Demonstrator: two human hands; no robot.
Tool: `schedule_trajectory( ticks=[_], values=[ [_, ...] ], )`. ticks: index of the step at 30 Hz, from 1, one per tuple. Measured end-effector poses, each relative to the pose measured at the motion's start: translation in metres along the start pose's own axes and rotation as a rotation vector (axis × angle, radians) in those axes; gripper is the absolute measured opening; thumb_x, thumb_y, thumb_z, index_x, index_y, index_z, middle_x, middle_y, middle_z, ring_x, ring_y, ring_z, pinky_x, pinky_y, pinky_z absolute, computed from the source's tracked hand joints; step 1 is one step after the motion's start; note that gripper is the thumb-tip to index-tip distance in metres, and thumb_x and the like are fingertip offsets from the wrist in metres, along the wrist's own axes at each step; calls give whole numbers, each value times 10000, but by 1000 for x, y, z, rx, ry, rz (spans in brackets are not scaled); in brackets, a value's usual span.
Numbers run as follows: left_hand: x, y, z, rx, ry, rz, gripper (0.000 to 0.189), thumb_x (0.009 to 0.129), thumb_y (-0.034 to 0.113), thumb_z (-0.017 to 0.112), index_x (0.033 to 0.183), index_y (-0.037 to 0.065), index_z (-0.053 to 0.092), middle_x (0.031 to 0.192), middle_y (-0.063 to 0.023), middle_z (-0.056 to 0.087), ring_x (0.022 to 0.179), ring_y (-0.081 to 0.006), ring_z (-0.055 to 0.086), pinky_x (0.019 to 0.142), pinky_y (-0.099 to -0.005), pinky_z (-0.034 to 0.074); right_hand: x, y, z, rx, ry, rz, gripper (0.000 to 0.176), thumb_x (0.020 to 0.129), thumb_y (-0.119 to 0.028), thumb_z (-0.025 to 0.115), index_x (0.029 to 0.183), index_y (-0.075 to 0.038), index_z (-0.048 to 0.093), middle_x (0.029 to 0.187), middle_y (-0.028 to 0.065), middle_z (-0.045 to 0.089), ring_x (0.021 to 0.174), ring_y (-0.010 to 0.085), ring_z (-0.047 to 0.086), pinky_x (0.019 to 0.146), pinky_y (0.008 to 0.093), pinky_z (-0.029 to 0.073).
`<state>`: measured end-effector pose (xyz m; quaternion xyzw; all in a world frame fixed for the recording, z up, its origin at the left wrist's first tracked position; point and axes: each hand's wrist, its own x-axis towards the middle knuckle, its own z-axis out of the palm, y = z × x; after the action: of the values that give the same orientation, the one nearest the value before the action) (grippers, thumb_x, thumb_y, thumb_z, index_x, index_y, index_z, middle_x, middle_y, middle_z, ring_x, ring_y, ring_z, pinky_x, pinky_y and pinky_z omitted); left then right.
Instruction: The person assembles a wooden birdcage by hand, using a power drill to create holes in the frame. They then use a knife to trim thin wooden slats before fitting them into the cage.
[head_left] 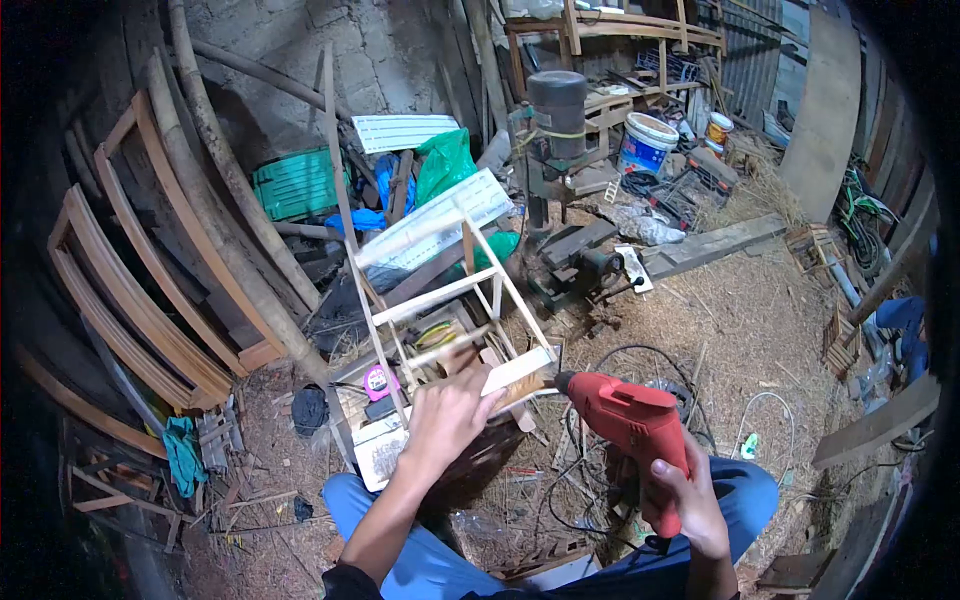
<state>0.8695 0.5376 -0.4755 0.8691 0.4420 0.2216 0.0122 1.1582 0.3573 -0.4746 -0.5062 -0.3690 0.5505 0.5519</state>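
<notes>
Looking down in the head view, a seated person in blue trousers (745, 500) works over a floor (740, 330) strewn with pale, flaky shavings. The right hand (690, 495) has a closed grip around the handle of a red power drill (625, 410). The drill points left, its dark chuck close to the near end of a slim, pale wooden frame (435, 296); whether the bit touches the wood, I cannot tell. The left hand (450, 412) has a narrow grip on the frame's near end, fingers bent over a flat rail.

Containers stand toward the back: a round white-and-blue bucket (648, 145), its contents unclear, and near it a smaller orange-and-white tub (719, 128). A crumpled, glossy green plastic bag (443, 162) lies by a ribbed teal plastic piece (295, 183); what the bag contains is hidden. A rumpled black bag (310, 410) sits on the floor at left.

A rounded pink tape measure (377, 381) lies beside the frame. Beyond the drill stands a dark metal vise (585, 265). Smooth, curved brown wooden frames (135, 290) lean at left before a rough block wall (290, 60).
</notes>
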Motion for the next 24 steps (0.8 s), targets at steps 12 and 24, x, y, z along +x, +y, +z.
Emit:
schedule_trajectory(
  ticks=[12,24],
  values=[
    [15,-20,-81,159,322,-252,308,1053,232,665,1250,8,737,929,-158,745,704,-302,726,644,-457,581,21,50,2,154,52,-445,985,826,-355,840,1595,41,369,1430,147,591,1245,246,633,1028,390,526],
    [-47,-35,-148,-252,627,-505,378,1153,242,501,1058,-59,710,650,-113,542,591,-175,505,575,-385,419,59,38,57,-297,84,-782,1072,806,14,805,1688,-22,198,1564,219,487,1416,310,552,1116,407,496]
  ],
)
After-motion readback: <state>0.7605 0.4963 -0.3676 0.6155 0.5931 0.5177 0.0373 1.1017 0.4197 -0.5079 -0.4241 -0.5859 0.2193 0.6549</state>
